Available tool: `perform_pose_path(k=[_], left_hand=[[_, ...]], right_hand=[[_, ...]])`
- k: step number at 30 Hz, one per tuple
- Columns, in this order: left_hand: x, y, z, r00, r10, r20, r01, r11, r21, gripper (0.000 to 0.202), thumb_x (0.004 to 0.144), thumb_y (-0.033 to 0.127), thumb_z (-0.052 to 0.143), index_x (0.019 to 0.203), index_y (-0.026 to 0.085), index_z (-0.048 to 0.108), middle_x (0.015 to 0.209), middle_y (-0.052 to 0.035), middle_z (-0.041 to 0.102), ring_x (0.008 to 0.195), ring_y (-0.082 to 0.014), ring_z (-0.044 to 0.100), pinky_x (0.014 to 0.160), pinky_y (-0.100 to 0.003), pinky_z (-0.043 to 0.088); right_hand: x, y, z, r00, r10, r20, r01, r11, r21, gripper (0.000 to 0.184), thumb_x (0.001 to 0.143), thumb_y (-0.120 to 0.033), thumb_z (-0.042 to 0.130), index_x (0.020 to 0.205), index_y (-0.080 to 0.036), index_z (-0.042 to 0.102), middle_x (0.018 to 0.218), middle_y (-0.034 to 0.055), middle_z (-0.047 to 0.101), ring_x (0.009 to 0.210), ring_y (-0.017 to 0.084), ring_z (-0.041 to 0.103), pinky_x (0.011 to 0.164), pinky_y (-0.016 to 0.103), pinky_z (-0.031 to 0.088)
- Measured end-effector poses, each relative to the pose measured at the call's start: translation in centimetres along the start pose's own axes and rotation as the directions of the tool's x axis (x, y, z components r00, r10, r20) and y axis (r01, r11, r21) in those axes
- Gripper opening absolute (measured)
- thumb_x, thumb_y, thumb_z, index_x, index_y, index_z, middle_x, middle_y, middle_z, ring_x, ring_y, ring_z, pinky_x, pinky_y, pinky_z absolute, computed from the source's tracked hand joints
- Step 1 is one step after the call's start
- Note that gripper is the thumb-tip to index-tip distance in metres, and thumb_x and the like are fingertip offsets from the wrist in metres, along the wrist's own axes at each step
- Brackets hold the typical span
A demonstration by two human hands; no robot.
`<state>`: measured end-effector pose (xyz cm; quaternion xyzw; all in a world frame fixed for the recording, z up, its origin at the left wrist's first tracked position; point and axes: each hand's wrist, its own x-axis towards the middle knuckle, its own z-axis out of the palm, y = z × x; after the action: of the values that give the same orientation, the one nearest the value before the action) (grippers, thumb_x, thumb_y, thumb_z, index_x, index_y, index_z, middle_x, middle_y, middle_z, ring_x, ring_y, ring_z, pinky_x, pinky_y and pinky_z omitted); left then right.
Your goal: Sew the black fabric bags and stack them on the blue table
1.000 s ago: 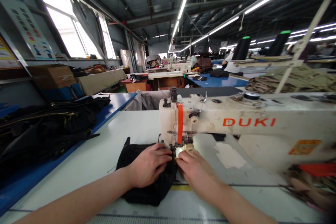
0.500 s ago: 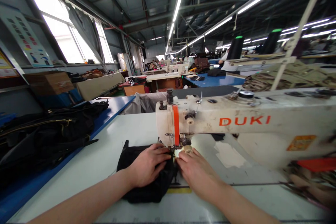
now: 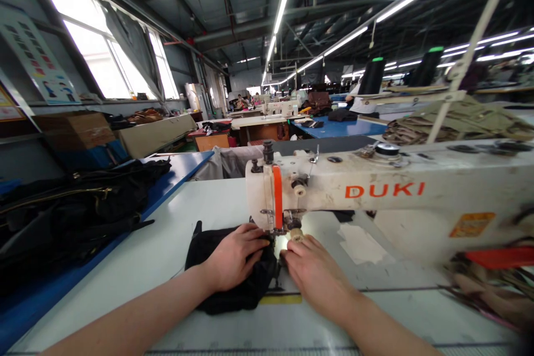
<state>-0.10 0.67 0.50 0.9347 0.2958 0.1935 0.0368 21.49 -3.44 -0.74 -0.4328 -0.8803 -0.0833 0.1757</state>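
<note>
A soft black fabric piece [image 3: 242, 297] lies on the smooth pale-green desk [image 3: 217, 200], at seven o'clock from the upright orange strip [image 3: 277, 196] on the white metal sewing machine [image 3: 321, 181]. The bare left hand [image 3: 236, 256] rests palm down on the fabric, grip released; the bare right hand [image 3: 311, 267] bends its fingers at five o'clock, and I cannot tell whether its grip pinches anything

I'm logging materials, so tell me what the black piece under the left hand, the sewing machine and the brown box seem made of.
Black piece: probably matte fabric, given its soft outline and dull surface.
Sewing machine: likely painted metal, off-white with slight sheen and dark scuffs.
Brown box: apparently cardboard, dull and flat-sided.
</note>
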Motion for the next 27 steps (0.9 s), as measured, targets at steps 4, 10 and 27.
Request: perform_pose_path(k=[4, 10, 27], left_hand=[[0.2, -0.1, 0.1, 1.000, -0.001, -0.019, 0.001, 1.000, -0.012, 0.029, 0.090, 0.016, 0.046, 0.113, 0.017, 0.064, 0.116, -0.0092, 0.063, 0.110, -0.0241, 0.052, 0.097, -0.043, 0.046], [-1.7, 0.9, -0.8, 1.000, 0.012, -0.003, -0.012, 1.000, -0.025, 0.030, 0.089, 0.015, 0.047, 0.114, 0.017, 0.063, 0.123, -0.0094, 0.060, 0.117, -0.0242, 0.048, 0.102, -0.043, 0.043], [-12.1, 10.5, -2.8, 0.958, -0.172, -0.228, 0.168, 0.985, -0.036, 0.043, 0.082, 0.024, 0.058, 0.124, 0.019, 0.049, 0.117, -0.0103, 0.063, 0.105, -0.0274, 0.060, 0.091, -0.039, 0.053]], right_hand=[[-0.1, 0.0, -0.1, 1.000, 0.014, -0.012, -0.014, 1.000, 0.028, 0.015, 0.088, -0.012, 0.054, 0.081, -0.018, 0.065, 0.081, 0.0033, 0.058, 0.082, 0.020, 0.048, 0.077, 0.033, 0.037], [-0.6, 0.1, -0.2, 0.999, 0.031, -0.026, -0.028, 0.992, 0.123, 0.015, 0.087, -0.010, 0.053, 0.083, -0.019, 0.064, 0.082, 0.0028, 0.057, 0.083, 0.020, 0.048, 0.076, 0.033, 0.040], [-0.9, -0.8, -0.9, 0.998, -0.043, -0.046, 0.049, 0.987, 0.152, 0.021, 0.089, -0.008, 0.047, 0.084, -0.018, 0.065, 0.080, 0.0045, 0.058, 0.082, 0.021, 0.054, 0.075, 0.035, 0.046]])
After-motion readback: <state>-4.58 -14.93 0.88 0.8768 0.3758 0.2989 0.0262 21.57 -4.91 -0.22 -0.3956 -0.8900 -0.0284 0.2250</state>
